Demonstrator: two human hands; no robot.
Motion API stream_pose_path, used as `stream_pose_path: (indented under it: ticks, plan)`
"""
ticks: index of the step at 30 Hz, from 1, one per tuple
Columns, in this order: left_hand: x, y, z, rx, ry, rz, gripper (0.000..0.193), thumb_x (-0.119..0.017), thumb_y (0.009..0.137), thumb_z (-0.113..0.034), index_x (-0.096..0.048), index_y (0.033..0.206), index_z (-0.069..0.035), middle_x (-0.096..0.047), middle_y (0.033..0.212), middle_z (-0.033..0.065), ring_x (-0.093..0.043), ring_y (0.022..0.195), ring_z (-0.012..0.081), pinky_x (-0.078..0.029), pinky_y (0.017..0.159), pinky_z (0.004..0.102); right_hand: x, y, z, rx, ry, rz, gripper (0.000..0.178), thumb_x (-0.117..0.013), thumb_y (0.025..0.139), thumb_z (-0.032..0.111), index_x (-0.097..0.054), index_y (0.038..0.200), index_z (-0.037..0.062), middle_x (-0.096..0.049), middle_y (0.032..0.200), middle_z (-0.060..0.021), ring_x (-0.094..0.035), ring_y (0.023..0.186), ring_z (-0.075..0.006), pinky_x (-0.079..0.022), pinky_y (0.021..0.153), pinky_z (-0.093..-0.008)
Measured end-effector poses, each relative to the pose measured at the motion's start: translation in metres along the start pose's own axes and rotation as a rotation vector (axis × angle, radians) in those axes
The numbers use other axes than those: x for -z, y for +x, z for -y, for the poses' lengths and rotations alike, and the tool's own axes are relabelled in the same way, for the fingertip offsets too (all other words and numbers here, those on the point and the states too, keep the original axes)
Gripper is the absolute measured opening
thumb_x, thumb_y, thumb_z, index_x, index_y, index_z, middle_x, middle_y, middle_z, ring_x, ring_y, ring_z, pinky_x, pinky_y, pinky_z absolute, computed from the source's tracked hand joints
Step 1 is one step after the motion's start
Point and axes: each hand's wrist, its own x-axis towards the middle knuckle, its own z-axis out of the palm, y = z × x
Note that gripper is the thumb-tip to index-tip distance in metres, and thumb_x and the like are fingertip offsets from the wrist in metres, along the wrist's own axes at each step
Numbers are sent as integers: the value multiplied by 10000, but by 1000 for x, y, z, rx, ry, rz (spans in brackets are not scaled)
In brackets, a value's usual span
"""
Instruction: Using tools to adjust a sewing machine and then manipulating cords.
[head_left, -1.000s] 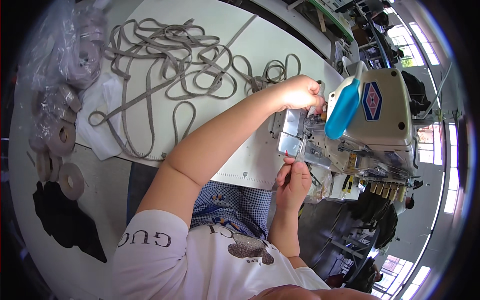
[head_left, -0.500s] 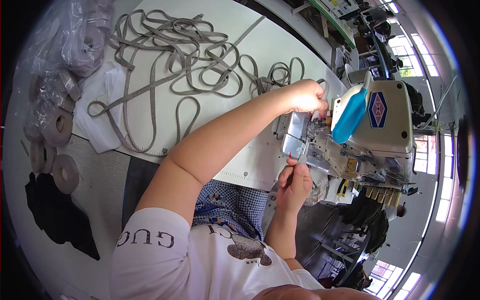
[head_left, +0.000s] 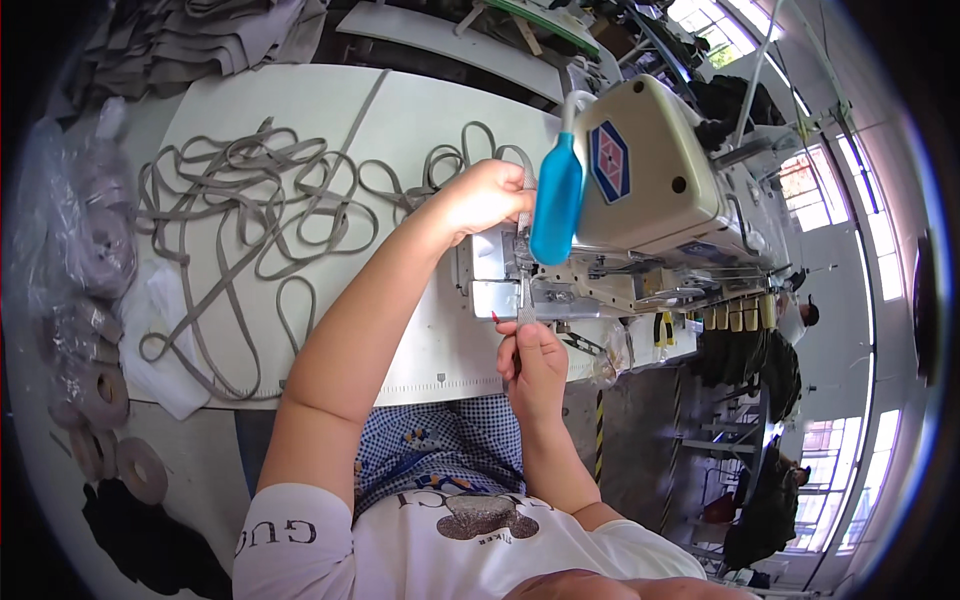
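Note:
A long grey woven tape lies in loose loops over the white table, and one end of it reaches the sewing machine. My left hand pinches this tape behind the presser foot area, beside the blue padded piece hanging on the machine's front. Closer to me, my right hand is closed around a narrow grey strip at the near side of the metal plate. The strip looks like the same tape, lined up with the foot. The fingers partly hide both held parts.
Rolls of grey tape, some in clear plastic, stand at the left beside a white cloth. Black fabric lies at the lower left. Stacked grey fabric sits at the far left. Other people and machines are at the right.
My view has turned, so the machine and table appear farther left. Both hands keep their grip at the machine; my right hand now sits slightly farther from the plate.

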Motion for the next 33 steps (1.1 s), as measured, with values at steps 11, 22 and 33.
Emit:
stream_pose_path:
  ticks: [11,22,33]
  plan:
    - [4,12,9,5,21,-24,164,-584,824,-148,-582,769,7,-634,760,71,-582,656,103,-457,613,231,-4,2,4,-14,-23,10,292,-439,936,230,-571,894,-27,-507,556,-42,-391,460,-70,-305,438,-185]
    - [3,15,14,-3,-48,14,154,-575,822,-138,-617,794,7,-652,775,79,-580,647,108,-457,601,238,-2,2,-1,27,-4,-9,288,-437,936,218,-576,891,-30,-496,548,-36,-388,453,-73,-311,435,-189]
    - [1,16,13,6,-10,16,178,-562,837,-155,-625,828,11,-655,790,80,-598,672,115,-473,631,237,-3,0,-1,33,0,-24,301,-435,938,230,-572,892,-34,-491,547,-37,-380,458,-72,-307,446,-184]
